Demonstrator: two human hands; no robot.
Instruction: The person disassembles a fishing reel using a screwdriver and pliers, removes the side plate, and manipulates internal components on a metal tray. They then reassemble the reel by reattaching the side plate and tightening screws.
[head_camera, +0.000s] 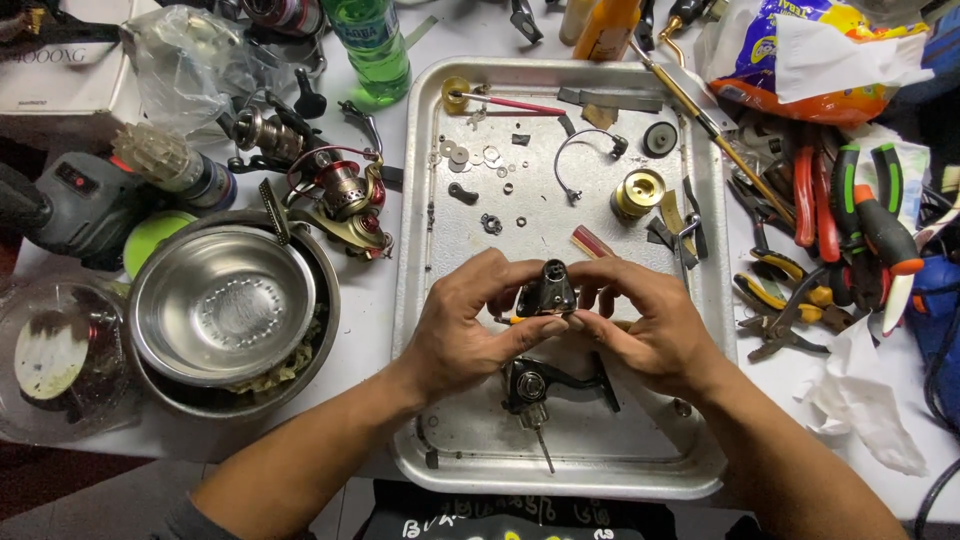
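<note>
Two forearms were stretched from the bottom edge over a metal tray (420, 300) set on the tabletop (375, 330). A small black reel housing (546, 290) was gripped between the left hand (462, 325) and the right hand (645, 320), both closed around it above the tray's middle. It was seen as a dark, glossy, roughly triangular casting with a round opening at its top. Just below the hands, a black reel body with a shaft (535, 385) was laid in the tray. A gold spool (638, 192) and small washers (465, 155) were scattered farther back.
</note>
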